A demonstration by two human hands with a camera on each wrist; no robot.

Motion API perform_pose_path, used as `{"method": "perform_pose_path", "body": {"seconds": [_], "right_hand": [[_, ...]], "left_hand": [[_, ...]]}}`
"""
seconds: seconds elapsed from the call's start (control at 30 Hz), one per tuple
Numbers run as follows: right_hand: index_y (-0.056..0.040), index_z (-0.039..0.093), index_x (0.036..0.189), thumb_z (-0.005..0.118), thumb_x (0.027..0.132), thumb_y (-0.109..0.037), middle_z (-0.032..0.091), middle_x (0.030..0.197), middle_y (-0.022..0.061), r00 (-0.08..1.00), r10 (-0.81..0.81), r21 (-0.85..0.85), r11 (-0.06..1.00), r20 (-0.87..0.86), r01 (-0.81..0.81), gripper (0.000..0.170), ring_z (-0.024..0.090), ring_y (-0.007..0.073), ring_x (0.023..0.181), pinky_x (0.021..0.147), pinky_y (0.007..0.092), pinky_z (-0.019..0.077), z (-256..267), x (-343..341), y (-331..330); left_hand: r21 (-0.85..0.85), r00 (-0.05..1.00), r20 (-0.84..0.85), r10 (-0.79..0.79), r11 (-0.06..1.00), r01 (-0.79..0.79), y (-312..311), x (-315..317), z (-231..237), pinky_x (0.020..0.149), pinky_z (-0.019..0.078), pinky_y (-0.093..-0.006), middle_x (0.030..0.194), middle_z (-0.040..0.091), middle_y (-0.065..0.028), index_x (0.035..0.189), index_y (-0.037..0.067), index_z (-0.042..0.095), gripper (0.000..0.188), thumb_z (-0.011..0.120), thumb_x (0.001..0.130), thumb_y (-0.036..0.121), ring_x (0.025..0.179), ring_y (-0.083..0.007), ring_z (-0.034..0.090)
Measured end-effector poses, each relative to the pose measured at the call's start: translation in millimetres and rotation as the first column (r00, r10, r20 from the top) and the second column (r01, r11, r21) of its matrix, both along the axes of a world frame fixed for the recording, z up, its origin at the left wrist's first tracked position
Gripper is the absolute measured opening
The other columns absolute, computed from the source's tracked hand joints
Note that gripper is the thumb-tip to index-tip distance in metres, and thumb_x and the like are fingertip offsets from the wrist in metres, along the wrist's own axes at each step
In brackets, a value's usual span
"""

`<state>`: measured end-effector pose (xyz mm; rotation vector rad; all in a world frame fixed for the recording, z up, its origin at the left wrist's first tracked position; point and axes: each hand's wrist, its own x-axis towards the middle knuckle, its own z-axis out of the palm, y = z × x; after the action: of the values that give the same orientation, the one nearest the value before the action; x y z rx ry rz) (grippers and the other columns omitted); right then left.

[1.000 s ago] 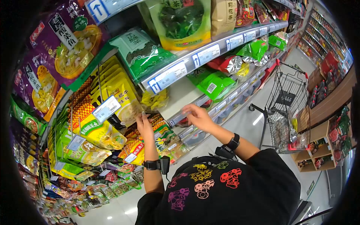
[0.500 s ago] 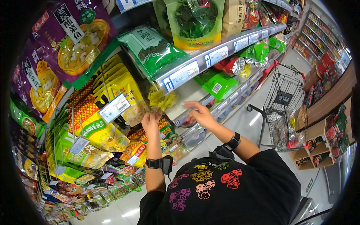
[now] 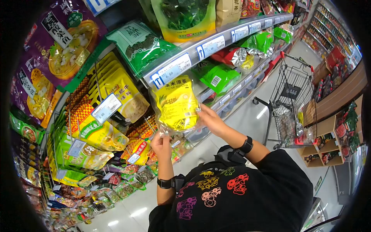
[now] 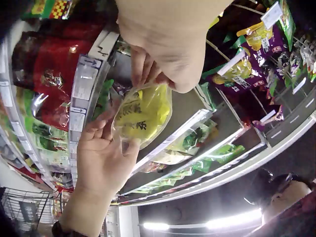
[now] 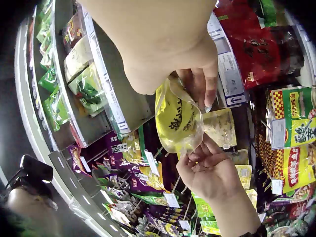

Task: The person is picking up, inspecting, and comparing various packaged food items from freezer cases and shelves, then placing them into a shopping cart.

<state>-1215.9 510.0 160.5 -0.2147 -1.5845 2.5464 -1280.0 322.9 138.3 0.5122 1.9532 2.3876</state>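
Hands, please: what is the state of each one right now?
Left hand: closed, pinching the lower edge of the yellow bag.
Right hand: holding the same bag by its right side.

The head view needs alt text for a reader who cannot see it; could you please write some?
A yellow packet is held in front of a store shelf, the left hand pinching its bottom edge and the right hand gripping its right side. Pouches hang at left; a shopping cart stands at right.

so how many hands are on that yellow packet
2: the left hand pinches the bottom edge of the yellow packet, and the right hand grips its right side.
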Motion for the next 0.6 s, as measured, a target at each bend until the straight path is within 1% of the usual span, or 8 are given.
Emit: {"method": "perform_pose_path", "body": {"seconds": [0.07, 0.1, 0.2, 0.23, 0.33, 0.4, 0.5, 0.6], "right_hand": [[-0.0028, 0.027, 0.127, 0.043, 0.087, -0.014, 0.050, 0.106, 0.0071, 0.999, -0.038, -0.032, 0.999, -0.035, 0.037, 0.045, 0.054, 0.0152, 0.089, 0.059, 0.0281, 0.0503, 2.2, 8.1, -4.8], [-0.0066, 0.024, 0.130, 0.050, 0.082, -0.009, 0.043, 0.117, 0.0062, 0.987, -0.044, -0.079, 0.996, -0.154, 0.032, 0.055, 0.051, 0.0150, 0.095, 0.058, 0.0258, 0.0499, -4.4, 11.2, -6.2], [-0.0075, 0.019, 0.131, 0.056, 0.078, -0.009, 0.039, 0.122, 0.0066, 0.983, 0.110, -0.127, 0.984, -0.145, -0.129, 0.065, 0.047, 0.0166, 0.104, 0.078, 0.0302, 0.0455, -8.1, 28.1, -0.5], [-0.0061, 0.018, 0.131, 0.062, 0.071, -0.008, 0.038, 0.123, 0.0064, 0.988, 0.118, -0.169, 0.977, -0.095, -0.133, 0.074, 0.043, 0.0174, 0.110, 0.089, 0.0314, 0.0384, -3.9, 31.5, -1.2], [-0.0038, 0.018, 0.131, 0.065, 0.069, -0.008, 0.039, 0.123, 0.0065, 0.976, 0.040, -0.108, 0.992, -0.213, -0.064, 0.078, 0.037, 0.0183, 0.115, 0.094, 0.0327, 0.0329, -10.9, 36.0, -5.3], [-0.0027, 0.018, 0.131, 0.067, 0.067, -0.009, 0.037, 0.124, 0.0061, 0.979, 0.045, -0.163, 0.984, -0.197, -0.078, 0.081, 0.034, 0.0180, 0.117, 0.096, 0.0324, 0.0298, -5.5, 43.0, -6.3], [-0.0020, 0.018, 0.131, 0.070, 0.065, -0.010, 0.034, 0.127, 0.0060, 0.980, 0.058, -0.155, 0.984, -0.188, -0.088, 0.084, 0.032, 0.0175, 0.119, 0.098, 0.0324, 0.0279, -7.7, 53.1, -2.9], [-0.0013, 0.019, 0.130, 0.072, 0.063, -0.012, 0.033, 0.128, 0.0063, 0.972, 0.062, -0.100, 0.991, -0.226, -0.087, 0.086, 0.030, 0.0169, 0.119, 0.098, 0.0323, 0.0255, -11.3, 63.7, 1.1]], "left_hand": [[-0.033, 0.997, -0.031, -0.069, 0.997, 0.068, -5.1, 11.5, 2.1, 0.057, 0.0392, -0.0185, 0.073, 0.052, -0.0019, 0.071, -0.001, 0.053, 0.007, 0.048, 0.075, -0.005, 0.063, -0.0069, 0.049], [-0.031, 0.996, -0.034, -0.080, 0.996, 0.079, -5.1, 17.1, 1.0, 0.057, 0.0392, -0.0188, 0.073, 0.052, -0.0021, 0.070, -0.001, 0.053, 0.008, 0.048, 0.074, -0.005, 0.064, -0.0072, 0.049], [-0.056, 0.988, -0.041, -0.149, 0.988, 0.147, -8.4, 29.9, 6.8, 0.057, 0.0363, -0.0191, 0.072, 0.049, -0.0021, 0.064, 0.001, 0.047, 0.010, 0.049, 0.071, -0.007, 0.064, -0.0072, 0.046], [-0.044, 0.986, -0.057, -0.154, 0.987, 0.152, -9.0, 31.3, 3.9, 0.057, 0.0355, -0.0190, 0.071, 0.048, -0.0021, 0.063, 0.001, 0.046, 0.011, 0.049, 0.071, -0.007, 0.064, -0.0072, 0.045], [-0.052, 0.982, -0.037, -0.187, 0.981, 0.185, -13.6, 36.9, -3.1, 0.059, 0.0338, -0.0193, 0.071, 0.047, -0.0018, 0.062, 0.002, 0.044, 0.013, 0.051, 0.071, -0.004, 0.065, -0.0072, 0.043], [-0.035, 0.973, -0.009, -0.231, 0.973, 0.230, -17.5, 39.1, -8.4, 0.061, 0.0347, -0.0195, 0.072, 0.047, -0.0020, 0.064, 0.002, 0.045, 0.011, 0.052, 0.072, -0.002, 0.067, -0.0078, 0.044], [0.141, 0.928, 0.003, -0.372, 0.919, 0.367, -18.0, 37.1, -14.2, 0.066, 0.0372, -0.0211, 0.077, 0.050, -0.0032, 0.077, 0.002, 0.046, 0.008, 0.053, 0.073, -0.001, 0.072, -0.0096, 0.047], [0.275, 0.910, 0.079, -0.407, 0.886, 0.373, -7.1, 44.7, -5.0, 0.074, 0.0409, -0.0254, 0.092, 0.053, -0.0071, 0.094, 0.002, 0.044, 0.025, 0.056, 0.071, 0.000, 0.085, -0.0142, 0.052]]}}
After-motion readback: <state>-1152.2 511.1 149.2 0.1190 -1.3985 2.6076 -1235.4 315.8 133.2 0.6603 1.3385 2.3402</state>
